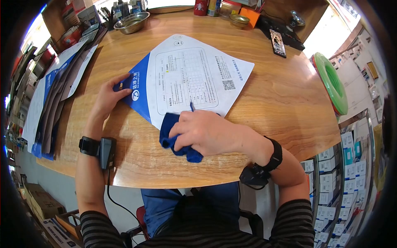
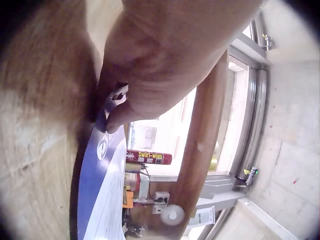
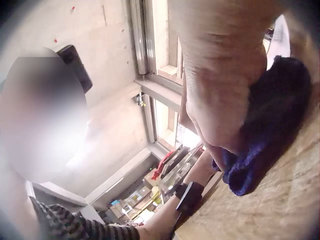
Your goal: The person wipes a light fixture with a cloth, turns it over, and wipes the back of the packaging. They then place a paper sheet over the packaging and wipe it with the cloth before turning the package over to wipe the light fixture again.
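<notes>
A white sheet-like packet with a blue end and printed text lies at an angle on the wooden table. My left hand pinches its blue left corner between thumb and fingers; the left wrist view shows the same hand at the blue end. Bunched under my right hand is a dark blue cloth, at the packet's near edge. In the right wrist view the fingers of my right hand curl round the cloth.
Several blue-and-white folders are stacked at the left edge. Metal bowls, cans and an orange box line the back. A phone and green coiled rings are on the right.
</notes>
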`<action>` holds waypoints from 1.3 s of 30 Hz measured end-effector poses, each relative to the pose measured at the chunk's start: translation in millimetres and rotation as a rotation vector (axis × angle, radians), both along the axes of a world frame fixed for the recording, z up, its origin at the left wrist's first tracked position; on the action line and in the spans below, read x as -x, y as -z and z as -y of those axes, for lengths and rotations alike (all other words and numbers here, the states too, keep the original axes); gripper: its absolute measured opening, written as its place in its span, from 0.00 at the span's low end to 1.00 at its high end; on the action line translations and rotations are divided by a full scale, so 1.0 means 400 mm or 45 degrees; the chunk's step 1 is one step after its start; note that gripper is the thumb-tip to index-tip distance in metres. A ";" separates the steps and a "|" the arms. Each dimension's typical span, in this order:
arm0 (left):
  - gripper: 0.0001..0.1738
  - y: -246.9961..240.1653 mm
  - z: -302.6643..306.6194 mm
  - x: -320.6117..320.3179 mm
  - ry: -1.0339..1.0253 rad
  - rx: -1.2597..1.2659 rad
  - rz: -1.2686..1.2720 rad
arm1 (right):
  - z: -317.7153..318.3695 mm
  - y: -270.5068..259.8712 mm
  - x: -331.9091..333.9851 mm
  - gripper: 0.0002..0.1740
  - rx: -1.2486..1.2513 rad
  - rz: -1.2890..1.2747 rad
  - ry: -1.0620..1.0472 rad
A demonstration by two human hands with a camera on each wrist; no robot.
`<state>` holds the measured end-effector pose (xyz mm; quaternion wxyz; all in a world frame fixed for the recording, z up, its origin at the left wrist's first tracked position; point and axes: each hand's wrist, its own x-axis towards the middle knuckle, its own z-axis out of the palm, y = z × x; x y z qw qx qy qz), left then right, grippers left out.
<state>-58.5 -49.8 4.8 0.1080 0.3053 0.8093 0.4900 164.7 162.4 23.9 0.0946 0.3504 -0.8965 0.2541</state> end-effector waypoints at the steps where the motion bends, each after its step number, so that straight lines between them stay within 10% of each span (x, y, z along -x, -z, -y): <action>1: 0.29 0.000 -0.001 -0.003 -0.001 0.001 0.000 | 0.001 -0.011 -0.005 0.12 0.001 0.000 -0.001; 12: 0.27 -0.043 -0.038 -0.084 -0.017 0.108 -0.683 | -0.008 -0.015 -0.009 0.14 0.000 0.202 -0.045; 16: 0.23 -0.070 -0.070 -0.161 0.238 -0.104 -0.298 | -0.009 -0.015 -0.007 0.14 0.006 0.207 -0.076; 31: 0.23 -0.045 -0.166 -0.283 0.950 0.256 -0.405 | -0.113 -0.053 -0.005 0.16 -0.013 0.674 -0.010; 39: 0.38 -0.062 -0.168 -0.308 0.954 0.437 -0.643 | -0.307 -0.060 0.021 0.13 0.015 0.287 0.688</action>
